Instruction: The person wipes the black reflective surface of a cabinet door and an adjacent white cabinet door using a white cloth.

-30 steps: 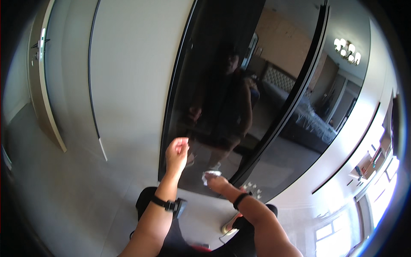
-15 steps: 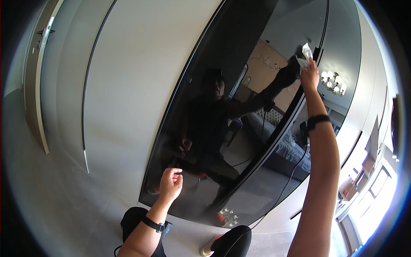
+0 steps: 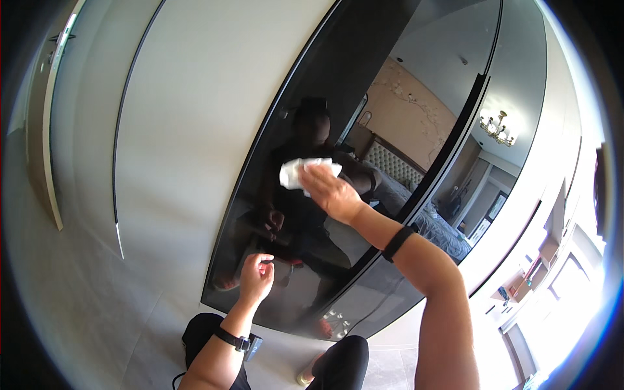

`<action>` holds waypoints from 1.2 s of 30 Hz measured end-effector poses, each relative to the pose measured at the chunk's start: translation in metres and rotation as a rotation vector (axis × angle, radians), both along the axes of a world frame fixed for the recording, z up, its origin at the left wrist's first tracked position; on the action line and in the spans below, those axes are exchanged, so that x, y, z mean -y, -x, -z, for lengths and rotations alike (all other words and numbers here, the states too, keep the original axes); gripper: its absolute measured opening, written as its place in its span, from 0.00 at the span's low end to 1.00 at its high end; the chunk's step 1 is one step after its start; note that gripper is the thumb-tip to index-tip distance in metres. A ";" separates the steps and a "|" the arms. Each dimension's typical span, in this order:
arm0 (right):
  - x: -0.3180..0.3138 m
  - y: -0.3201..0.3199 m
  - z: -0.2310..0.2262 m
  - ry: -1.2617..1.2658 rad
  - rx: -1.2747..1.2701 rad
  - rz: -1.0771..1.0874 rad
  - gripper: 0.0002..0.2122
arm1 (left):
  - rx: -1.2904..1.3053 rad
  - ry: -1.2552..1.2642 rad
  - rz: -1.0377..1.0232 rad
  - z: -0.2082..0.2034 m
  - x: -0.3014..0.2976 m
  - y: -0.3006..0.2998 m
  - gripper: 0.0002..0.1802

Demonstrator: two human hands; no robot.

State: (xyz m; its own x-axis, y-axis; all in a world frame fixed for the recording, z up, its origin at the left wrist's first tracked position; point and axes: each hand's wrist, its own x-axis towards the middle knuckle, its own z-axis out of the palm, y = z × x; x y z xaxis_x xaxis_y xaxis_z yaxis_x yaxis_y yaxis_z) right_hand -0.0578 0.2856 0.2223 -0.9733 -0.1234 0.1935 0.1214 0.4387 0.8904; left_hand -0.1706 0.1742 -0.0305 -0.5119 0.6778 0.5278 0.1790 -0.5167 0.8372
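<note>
My right hand presses a crumpled white wipe to the glossy black cabinet door, left of its long dark handle strip. The fingers are blurred, with the wipe showing on both sides of them. In front of the door's lower left part, my left hand hangs with loosely bent fingers and a gap between them; nothing shows in it. Whether it touches the door I cannot tell. The door mirrors my body, a bed and a ceiling lamp.
A pale cabinet panel stands to the left, and beyond it a wooden door with a handle. Grey tiled floor lies below. My knees are bent close to the cabinet. At the right are shelves and a bright window.
My right hand has swept the wipe down and to the left across the black door, from beside the handle's top end. The left hand has hardly moved.
</note>
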 end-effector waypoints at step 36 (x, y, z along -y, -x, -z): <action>-0.008 0.001 -0.108 0.042 -0.970 -0.262 0.10 | 0.147 0.074 0.093 -0.010 0.016 0.011 0.09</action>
State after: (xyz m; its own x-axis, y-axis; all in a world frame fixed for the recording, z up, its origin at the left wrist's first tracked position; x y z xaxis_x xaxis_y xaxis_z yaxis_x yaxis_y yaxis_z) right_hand -0.0593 0.2936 0.3305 -0.3358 -0.2855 0.8976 0.6815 0.5842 0.4408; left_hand -0.1813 0.1578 -0.0203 -0.5135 0.7600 0.3985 0.0062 -0.4611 0.8873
